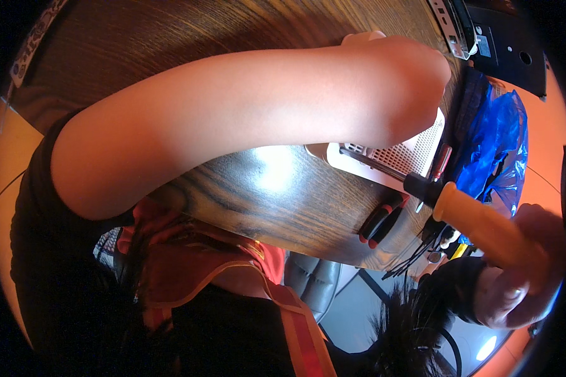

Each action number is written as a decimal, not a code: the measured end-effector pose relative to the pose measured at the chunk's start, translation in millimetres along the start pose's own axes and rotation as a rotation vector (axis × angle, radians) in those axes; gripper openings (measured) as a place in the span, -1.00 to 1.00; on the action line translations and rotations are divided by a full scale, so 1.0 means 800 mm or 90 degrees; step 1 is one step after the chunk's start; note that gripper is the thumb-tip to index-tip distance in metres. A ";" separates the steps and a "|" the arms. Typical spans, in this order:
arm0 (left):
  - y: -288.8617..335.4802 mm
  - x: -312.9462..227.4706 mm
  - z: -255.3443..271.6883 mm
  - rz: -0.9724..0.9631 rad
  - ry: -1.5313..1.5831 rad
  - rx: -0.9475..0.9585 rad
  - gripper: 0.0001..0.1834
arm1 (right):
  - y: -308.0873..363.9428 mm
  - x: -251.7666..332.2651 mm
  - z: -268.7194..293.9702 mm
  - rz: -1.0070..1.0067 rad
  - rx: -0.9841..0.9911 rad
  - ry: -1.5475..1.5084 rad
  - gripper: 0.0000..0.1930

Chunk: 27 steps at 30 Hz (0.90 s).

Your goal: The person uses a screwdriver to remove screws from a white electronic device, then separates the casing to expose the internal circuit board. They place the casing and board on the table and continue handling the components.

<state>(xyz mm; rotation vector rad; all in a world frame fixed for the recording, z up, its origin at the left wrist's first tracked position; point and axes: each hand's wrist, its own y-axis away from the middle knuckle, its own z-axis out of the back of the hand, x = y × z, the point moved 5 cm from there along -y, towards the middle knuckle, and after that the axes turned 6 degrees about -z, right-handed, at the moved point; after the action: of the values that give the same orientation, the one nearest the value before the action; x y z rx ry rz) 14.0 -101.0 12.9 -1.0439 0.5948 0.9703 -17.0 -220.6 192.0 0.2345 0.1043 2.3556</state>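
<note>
My left forearm stretches across the table, and my left hand (415, 81) is bent down over a white casing (415, 147) with a perforated grille. The hand looks curled on the casing, though most of its fingers are hidden behind the back of the hand. At the right, my right hand (534, 270), slightly blurred, is closed around the orange handle of a tool (478, 220). This tool has a black collar and a thin metal shaft, whose far end lies at the casing's near left edge. I cannot make out its exact kind.
Red-and-black handles (383, 220), apparently of pliers, lie near the table's (283, 207) front edge. A small red-handled tool (441, 163) lies beside the casing. Blue plastic bag (497, 144) and thin dark wires (418, 251) are at the right. A black device (509, 53) stands far right.
</note>
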 end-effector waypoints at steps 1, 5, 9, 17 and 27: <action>-0.002 -0.002 0.000 0.001 -0.014 -0.004 -0.84 | -0.010 0.002 -0.004 0.087 0.147 -0.053 -0.50; -0.004 -0.002 -0.001 0.023 -0.019 -0.005 -0.85 | -0.006 0.007 0.000 0.138 0.208 -0.009 -0.43; 0.005 -0.008 0.006 -0.104 -0.033 -0.061 -0.86 | 0.004 -0.003 0.006 0.026 0.071 0.159 -0.58; 0.001 -0.006 0.005 -0.071 -0.002 -0.013 -0.80 | -0.029 0.009 -0.004 0.120 0.212 -0.023 -0.59; 0.000 -0.004 0.005 -0.131 -0.050 -0.047 -0.88 | -0.013 0.008 -0.002 0.057 0.095 0.110 -0.69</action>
<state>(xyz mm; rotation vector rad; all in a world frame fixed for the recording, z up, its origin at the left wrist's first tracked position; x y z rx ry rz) 12.2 -98.5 17.3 -1.1049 0.3808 0.8523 -15.1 -208.7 190.2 0.1096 0.3610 2.4565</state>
